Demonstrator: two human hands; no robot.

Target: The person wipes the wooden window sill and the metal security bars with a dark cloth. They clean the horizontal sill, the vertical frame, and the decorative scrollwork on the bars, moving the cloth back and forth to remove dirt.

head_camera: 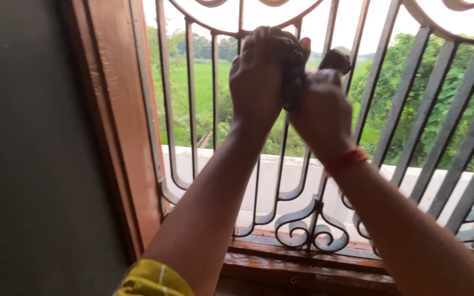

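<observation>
Both hands, left hand (256,77) and right hand (322,109), have fingers clamped on a dark crumpled cloth (294,82) against the curved metal grille (308,230), top centre; worn wooden sill (303,268) below.

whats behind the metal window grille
Behind the grey metal window grille: a white ledge, green field and trees. Both hands and a dark cloth hide the middle.
</observation>
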